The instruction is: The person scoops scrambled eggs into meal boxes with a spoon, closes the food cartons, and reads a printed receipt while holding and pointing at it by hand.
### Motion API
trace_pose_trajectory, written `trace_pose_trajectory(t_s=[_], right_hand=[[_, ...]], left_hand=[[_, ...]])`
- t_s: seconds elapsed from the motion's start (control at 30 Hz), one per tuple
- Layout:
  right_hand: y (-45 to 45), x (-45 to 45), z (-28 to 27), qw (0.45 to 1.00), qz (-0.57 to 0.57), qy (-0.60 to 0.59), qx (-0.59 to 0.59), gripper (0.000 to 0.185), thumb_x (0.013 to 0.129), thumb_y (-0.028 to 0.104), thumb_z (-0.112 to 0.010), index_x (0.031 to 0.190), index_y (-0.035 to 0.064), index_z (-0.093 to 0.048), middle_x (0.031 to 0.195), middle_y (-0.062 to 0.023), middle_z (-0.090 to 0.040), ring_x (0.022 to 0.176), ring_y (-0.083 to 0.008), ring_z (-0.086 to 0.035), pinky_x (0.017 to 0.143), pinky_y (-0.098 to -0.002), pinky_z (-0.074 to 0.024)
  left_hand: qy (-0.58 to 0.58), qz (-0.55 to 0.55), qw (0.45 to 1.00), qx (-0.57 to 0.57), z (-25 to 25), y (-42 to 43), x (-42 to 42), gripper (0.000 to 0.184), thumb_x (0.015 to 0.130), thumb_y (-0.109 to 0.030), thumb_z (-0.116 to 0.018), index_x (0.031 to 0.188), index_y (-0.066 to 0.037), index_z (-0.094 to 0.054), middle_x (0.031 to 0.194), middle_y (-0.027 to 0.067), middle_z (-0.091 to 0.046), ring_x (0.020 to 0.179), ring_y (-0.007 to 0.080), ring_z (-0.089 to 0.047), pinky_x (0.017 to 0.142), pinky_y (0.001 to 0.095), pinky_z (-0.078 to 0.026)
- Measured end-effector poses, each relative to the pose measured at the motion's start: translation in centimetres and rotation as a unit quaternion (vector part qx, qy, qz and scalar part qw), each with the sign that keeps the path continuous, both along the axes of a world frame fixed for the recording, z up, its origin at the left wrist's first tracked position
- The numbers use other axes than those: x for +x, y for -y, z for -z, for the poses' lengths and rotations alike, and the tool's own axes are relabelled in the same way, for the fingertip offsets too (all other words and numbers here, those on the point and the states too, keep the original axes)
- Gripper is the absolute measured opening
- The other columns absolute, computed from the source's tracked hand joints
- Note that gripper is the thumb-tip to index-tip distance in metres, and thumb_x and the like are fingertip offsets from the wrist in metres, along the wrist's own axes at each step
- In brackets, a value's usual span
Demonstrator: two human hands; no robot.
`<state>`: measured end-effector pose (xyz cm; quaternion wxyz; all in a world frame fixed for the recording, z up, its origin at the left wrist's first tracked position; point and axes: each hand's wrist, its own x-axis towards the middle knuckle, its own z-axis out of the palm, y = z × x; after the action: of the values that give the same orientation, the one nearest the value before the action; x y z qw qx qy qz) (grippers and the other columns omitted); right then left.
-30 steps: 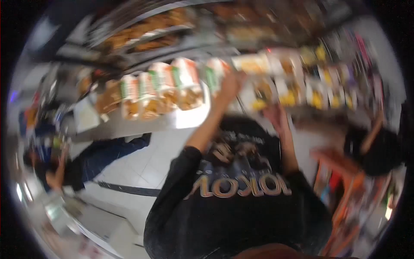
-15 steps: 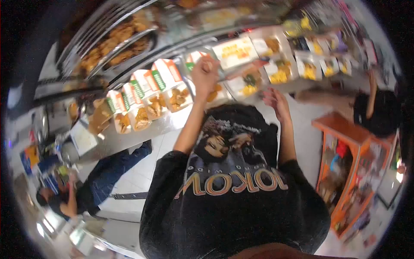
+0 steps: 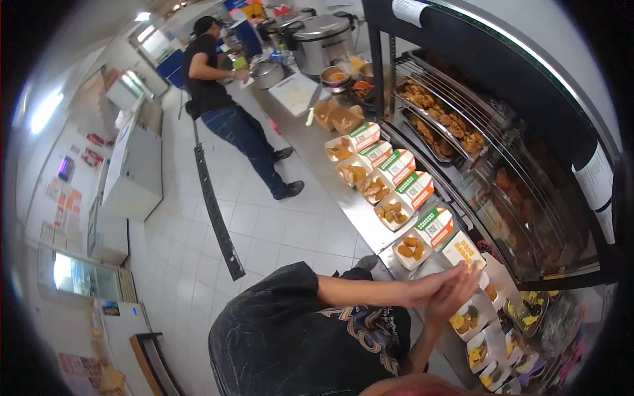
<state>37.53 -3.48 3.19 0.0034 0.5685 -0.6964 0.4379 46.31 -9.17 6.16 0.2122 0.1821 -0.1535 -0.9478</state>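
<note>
Both of my hands have come together over the metal counter, palms facing. My left hand lies against my right hand, and the fingers overlap, so whether something small is between them is hidden. Just beyond the fingertips is a box with an orange-lettered white lid. An open box of brown fried pieces stands beside my hands, its printed lid raised. Several more open boxes line the counter. Near my wrists, a box holds fried food and something yellow.
A heated cabinet with trays of fried food borders the counter. At its far end are a white cutting board and a large metal pot. A person in a black shirt stands there, holding something green. White freezers stand beyond the tiled floor.
The view has swung toward the far end of the counter. My hands, apart before, are now together. My left hand has moved away from the raised printed lid.
</note>
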Motion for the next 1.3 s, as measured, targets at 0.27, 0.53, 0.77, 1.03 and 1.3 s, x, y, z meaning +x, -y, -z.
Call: trace_pose_trajectory(t_s=[0.27, 0.53, 0.77, 1.03, 1.3], right_hand=[[-6.6, -2.9, 8.5, 0.949, -0.026, 0.315, 0.002, 0.043, 0.103, 0.024, -0.043, 0.134, -0.0057, -0.050, 0.136, -0.0220, -0.053, 0.122, -0.0357, -0.054, 0.104, -0.0430, -0.0412], [-15.3, -3.5, 11.8, 0.887, -0.229, 0.180, 0.358, 0.035, 0.096, 0.031, -0.060, 0.116, 0.0027, -0.062, 0.103, -0.0183, -0.069, 0.093, -0.0332, -0.067, 0.080, -0.0400, -0.0526], [-18.1, -3.6, 11.3, 0.922, 0.025, 0.179, 0.341, 0.044, 0.093, 0.043, -0.057, 0.119, 0.0083, -0.063, 0.098, -0.0201, -0.069, 0.094, -0.0393, -0.066, 0.085, -0.0480, -0.0508], [-19.8, -5.2, 11.7, 0.874, -0.014, 0.213, 0.436, 0.045, 0.094, 0.043, -0.058, 0.123, 0.0082, -0.061, 0.108, -0.0192, -0.069, 0.101, -0.0380, -0.065, 0.090, -0.0454, -0.0498], [-22.3, -15.6, 11.4, 0.912, -0.004, 0.246, 0.328, 0.047, 0.093, 0.045, -0.060, 0.121, 0.0071, -0.062, 0.104, -0.0188, -0.071, 0.097, -0.0361, -0.068, 0.086, -0.0457, -0.0515]], left_hand=[[0.343, -0.058, 0.817, -0.460, 7.3, -2.6, 10.0, 0.029, 0.101, -0.028, -0.055, 0.109, -0.003, -0.067, 0.102, 0.0080, -0.072, 0.090, 0.0181, -0.068, 0.083, 0.0330, -0.053], [0.615, 0.102, 0.412, -0.664, 39.6, -12.6, 35.8, 0.035, 0.098, -0.032, -0.046, 0.091, -0.009, -0.071, 0.083, 0.0141, -0.070, 0.071, 0.0306, -0.065, 0.067, 0.0484, -0.053], [0.648, 0.277, 0.535, -0.465, 37.6, -5.1, 34.0, 0.038, 0.099, -0.034, -0.045, 0.091, -0.007, -0.071, 0.083, 0.0148, -0.070, 0.073, 0.0303, -0.066, 0.068, 0.0472, -0.053], [0.547, 0.278, 0.571, -0.545, 34.5, -2.5, 23.8, 0.041, 0.099, -0.036, -0.045, 0.092, -0.006, -0.072, 0.083, 0.0155, -0.071, 0.076, 0.0300, -0.067, 0.070, 0.0458, -0.053], [0.489, 0.312, 0.551, -0.600, 30.5, -6.0, 9.9, 0.044, 0.100, -0.039, -0.045, 0.093, -0.004, -0.072, 0.083, 0.0163, -0.071, 0.078, 0.0297, -0.068, 0.072, 0.0443, -0.053]])
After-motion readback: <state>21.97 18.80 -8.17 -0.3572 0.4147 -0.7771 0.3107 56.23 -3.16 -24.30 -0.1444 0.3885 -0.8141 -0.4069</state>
